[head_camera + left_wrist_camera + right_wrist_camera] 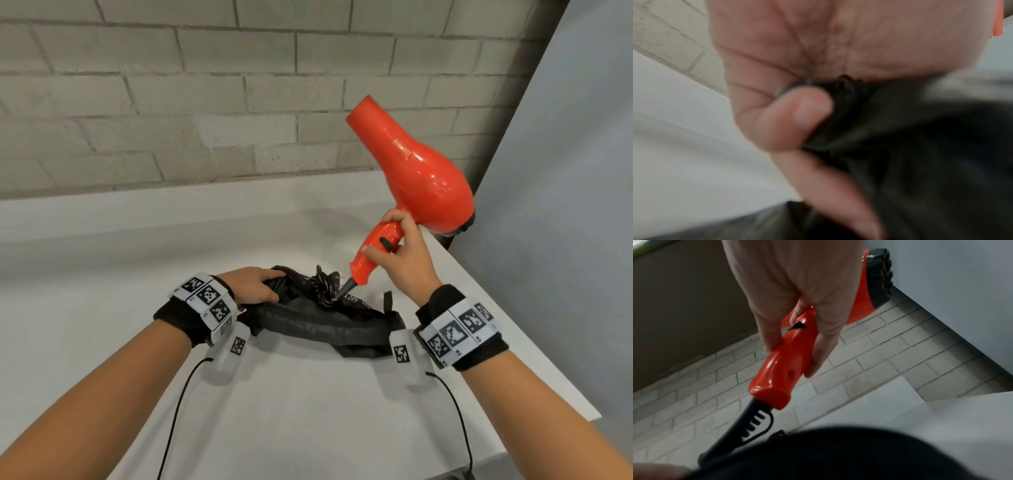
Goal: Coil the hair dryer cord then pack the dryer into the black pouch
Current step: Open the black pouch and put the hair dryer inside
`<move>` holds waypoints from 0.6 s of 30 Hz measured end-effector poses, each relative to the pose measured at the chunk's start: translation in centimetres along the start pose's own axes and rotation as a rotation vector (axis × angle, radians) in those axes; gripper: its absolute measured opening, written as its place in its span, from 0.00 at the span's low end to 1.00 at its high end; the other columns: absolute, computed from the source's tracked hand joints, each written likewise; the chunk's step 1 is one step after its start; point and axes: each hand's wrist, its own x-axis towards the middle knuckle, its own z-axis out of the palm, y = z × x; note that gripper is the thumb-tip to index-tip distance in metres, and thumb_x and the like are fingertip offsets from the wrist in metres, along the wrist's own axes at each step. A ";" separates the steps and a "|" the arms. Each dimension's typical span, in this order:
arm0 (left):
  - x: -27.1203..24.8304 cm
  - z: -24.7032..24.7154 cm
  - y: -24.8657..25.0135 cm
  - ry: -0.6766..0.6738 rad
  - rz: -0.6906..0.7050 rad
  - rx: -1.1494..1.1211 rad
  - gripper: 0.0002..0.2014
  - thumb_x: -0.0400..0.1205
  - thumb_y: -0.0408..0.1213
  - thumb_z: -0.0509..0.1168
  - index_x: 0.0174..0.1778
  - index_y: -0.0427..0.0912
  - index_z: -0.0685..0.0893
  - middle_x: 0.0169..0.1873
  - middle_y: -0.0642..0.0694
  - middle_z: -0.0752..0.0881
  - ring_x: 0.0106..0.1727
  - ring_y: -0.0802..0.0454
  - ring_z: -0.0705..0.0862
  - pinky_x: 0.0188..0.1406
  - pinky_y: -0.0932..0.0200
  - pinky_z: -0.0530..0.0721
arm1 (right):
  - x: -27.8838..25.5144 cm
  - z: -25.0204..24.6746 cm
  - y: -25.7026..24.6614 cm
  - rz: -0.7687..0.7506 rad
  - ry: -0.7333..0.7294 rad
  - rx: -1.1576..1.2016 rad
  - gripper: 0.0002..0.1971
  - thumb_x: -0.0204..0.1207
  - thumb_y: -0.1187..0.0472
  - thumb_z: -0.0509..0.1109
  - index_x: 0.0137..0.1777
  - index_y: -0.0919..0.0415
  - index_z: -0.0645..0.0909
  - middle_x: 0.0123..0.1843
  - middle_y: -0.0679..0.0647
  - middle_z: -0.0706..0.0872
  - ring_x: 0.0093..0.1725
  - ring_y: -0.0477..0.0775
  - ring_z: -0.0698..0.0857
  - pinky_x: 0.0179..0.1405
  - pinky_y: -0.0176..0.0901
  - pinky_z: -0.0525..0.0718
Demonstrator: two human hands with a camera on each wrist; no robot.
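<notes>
Packing stage, white table: the right hand holds the red dryer aloft by its handle, thumb on one side and fingers wrapped round the other, nozzle tilted up toward the brick wall. The dryer hangs over the black pouch, which lies on the table btwn both wrists. The coiled cord sits bunched at the pouch mouth, apparently partly inside; how far in can't be told. The left hand pinches the pouch's rim, thumb pressing fabric against the fingers, holding the mouth open.

Handling, judged: the dryer is a rigid, glossy plastic shell, likely slick and top-heavy w/ most bulk in the motor end, so the handle is the sound place to grip, as here. The strain relief at the handle's base is stiff rubber; the cord past it is springy and may uncoil or snag the rim. The pouch is thin, limp fabric that collapses unless the rim is held up, so a 2nd grip at the rim seems needed while the dryer goes in handle-first.
</notes>
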 end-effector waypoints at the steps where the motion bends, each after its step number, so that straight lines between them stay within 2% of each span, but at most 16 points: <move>1: 0.0 -0.1 0.0 0.011 -0.012 -0.002 0.31 0.79 0.38 0.61 0.78 0.53 0.59 0.71 0.38 0.74 0.68 0.35 0.75 0.59 0.52 0.76 | -0.1 0.0 0.3 -0.008 -0.032 -0.010 0.25 0.62 0.67 0.76 0.46 0.38 0.70 0.59 0.57 0.71 0.53 0.51 0.73 0.59 0.57 0.81; 4: 0.1 -0.4 -0.4 0.046 -0.037 -0.040 0.31 0.79 0.37 0.60 0.78 0.53 0.59 0.71 0.38 0.73 0.68 0.35 0.75 0.54 0.55 0.77 | -0.2 -0.4 1.2 -0.040 -0.114 -0.064 0.26 0.63 0.72 0.76 0.46 0.40 0.71 0.57 0.53 0.71 0.52 0.48 0.74 0.55 0.48 0.82; 6: 0.3 -0.5 -0.5 0.070 -0.051 -0.060 0.31 0.79 0.38 0.60 0.78 0.52 0.58 0.68 0.39 0.75 0.64 0.37 0.77 0.44 0.58 0.77 | -0.3 -0.7 1.6 -0.040 -0.181 -0.108 0.26 0.63 0.74 0.76 0.44 0.41 0.72 0.54 0.49 0.71 0.51 0.48 0.75 0.54 0.47 0.82; 8: 0.5 -0.5 -0.8 0.112 -0.068 -0.096 0.31 0.79 0.40 0.61 0.78 0.50 0.57 0.65 0.41 0.76 0.57 0.41 0.78 0.35 0.62 0.76 | -0.4 -1.0 1.6 -0.009 -0.258 -0.108 0.25 0.63 0.75 0.76 0.44 0.43 0.72 0.54 0.49 0.71 0.50 0.49 0.76 0.52 0.46 0.83; 9: 0.8 -0.5 -0.9 0.142 -0.081 -0.110 0.33 0.78 0.41 0.62 0.79 0.47 0.56 0.67 0.40 0.75 0.58 0.42 0.78 0.40 0.61 0.77 | -0.5 -1.0 1.6 0.006 -0.297 -0.087 0.25 0.63 0.76 0.75 0.44 0.44 0.73 0.54 0.49 0.71 0.49 0.49 0.76 0.50 0.44 0.83; 11: 1.2 -0.4 -1.0 0.190 -0.096 -0.122 0.39 0.77 0.43 0.63 0.80 0.44 0.49 0.72 0.37 0.72 0.66 0.40 0.75 0.56 0.58 0.75 | -0.7 -0.9 1.6 0.021 -0.363 -0.044 0.25 0.63 0.77 0.75 0.44 0.46 0.73 0.51 0.46 0.72 0.47 0.47 0.77 0.47 0.38 0.82; 12: 1.3 -0.3 -0.9 0.193 -0.088 -0.126 0.41 0.77 0.42 0.64 0.80 0.43 0.47 0.72 0.36 0.72 0.67 0.40 0.75 0.59 0.57 0.74 | -0.7 -0.7 1.7 0.021 -0.379 -0.033 0.24 0.63 0.77 0.75 0.44 0.46 0.73 0.50 0.45 0.72 0.46 0.46 0.77 0.47 0.34 0.82; 14: 1.4 -0.1 -0.6 0.161 -0.036 -0.130 0.43 0.76 0.40 0.65 0.80 0.46 0.44 0.69 0.37 0.75 0.65 0.41 0.76 0.58 0.57 0.75 | -0.8 -0.2 2.0 0.010 -0.375 -0.025 0.24 0.63 0.78 0.75 0.44 0.47 0.73 0.50 0.45 0.72 0.45 0.44 0.77 0.44 0.30 0.82; 16: 1.2 -0.1 -0.4 0.119 0.042 -0.151 0.43 0.74 0.37 0.66 0.80 0.52 0.46 0.66 0.40 0.78 0.62 0.43 0.79 0.59 0.57 0.77 | -0.8 0.2 2.3 -0.015 -0.362 -0.076 0.24 0.62 0.76 0.75 0.44 0.45 0.73 0.50 0.44 0.71 0.45 0.43 0.76 0.45 0.29 0.80; 18: 1.1 -0.4 -0.8 0.104 0.104 -0.204 0.39 0.73 0.32 0.68 0.77 0.59 0.60 0.64 0.42 0.81 0.58 0.45 0.81 0.55 0.63 0.80 | -0.7 0.4 2.7 -0.049 -0.362 -0.173 0.25 0.62 0.74 0.75 0.43 0.41 0.73 0.52 0.45 0.70 0.46 0.42 0.76 0.46 0.27 0.79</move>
